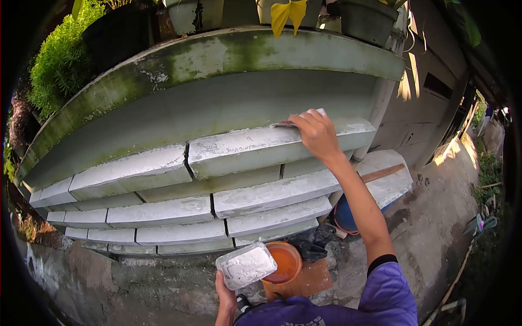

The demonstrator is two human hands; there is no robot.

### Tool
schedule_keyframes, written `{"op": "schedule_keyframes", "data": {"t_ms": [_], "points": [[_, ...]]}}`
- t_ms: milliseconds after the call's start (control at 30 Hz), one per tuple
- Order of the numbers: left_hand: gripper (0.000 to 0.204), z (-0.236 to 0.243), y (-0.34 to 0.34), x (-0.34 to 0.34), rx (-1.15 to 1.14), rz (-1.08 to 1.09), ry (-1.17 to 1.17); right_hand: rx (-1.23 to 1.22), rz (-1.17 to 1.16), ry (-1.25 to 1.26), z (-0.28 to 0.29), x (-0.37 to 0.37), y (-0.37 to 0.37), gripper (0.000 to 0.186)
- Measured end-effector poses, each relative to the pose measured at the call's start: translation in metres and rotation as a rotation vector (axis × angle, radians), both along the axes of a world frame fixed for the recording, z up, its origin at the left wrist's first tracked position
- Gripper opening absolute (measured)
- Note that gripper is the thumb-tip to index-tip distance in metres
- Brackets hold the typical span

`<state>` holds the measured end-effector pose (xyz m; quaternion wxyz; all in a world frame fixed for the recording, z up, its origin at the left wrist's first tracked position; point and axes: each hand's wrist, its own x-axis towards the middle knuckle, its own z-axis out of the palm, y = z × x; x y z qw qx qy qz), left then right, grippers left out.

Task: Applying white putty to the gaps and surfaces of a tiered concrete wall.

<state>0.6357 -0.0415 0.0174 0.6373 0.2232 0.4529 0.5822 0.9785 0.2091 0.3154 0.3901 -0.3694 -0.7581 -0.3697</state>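
Note:
My right hand [316, 133] is closed around a small flat tool that looks like a paintbrush [284, 124], mostly hidden by the fingers. Its end touches the top of the upper ledge [244, 142], which is coated white with patches of greenish grey. Low in front of my body, my left hand [225, 293] grips a shallow rectangular plastic tray [246, 266] by its near left side. White paint covers the inside of the tray.
Lower stepped ledges [272, 193] with dark gaps run below. An orange bucket [283, 262] of orange-looking liquid stands near the tray, beside a black plastic bag [310, 244]. A blue container [345, 214] sits under a board [383, 174]. Potted plants [370, 22] line the mossy wall top.

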Motion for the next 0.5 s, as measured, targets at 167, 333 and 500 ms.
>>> {"op": "schedule_keyframes", "data": {"t_ms": [167, 333, 500], "points": [[0.066, -0.001, -0.003, -0.003, 0.003, 0.013, 0.007, -0.002, -0.035, 0.086, 0.0, 0.008, -0.007, 0.03], [0.065, -0.003, -0.006, -0.006, 0.004, 0.008, 0.0, 0.044, -0.104, 0.288, 0.004, 0.042, -0.026, 0.03], [0.064, -0.009, -0.005, -0.008, -0.001, 0.023, -0.022, -0.044, -0.049, 0.232, -0.005, 0.066, -0.047, 0.027]]}}
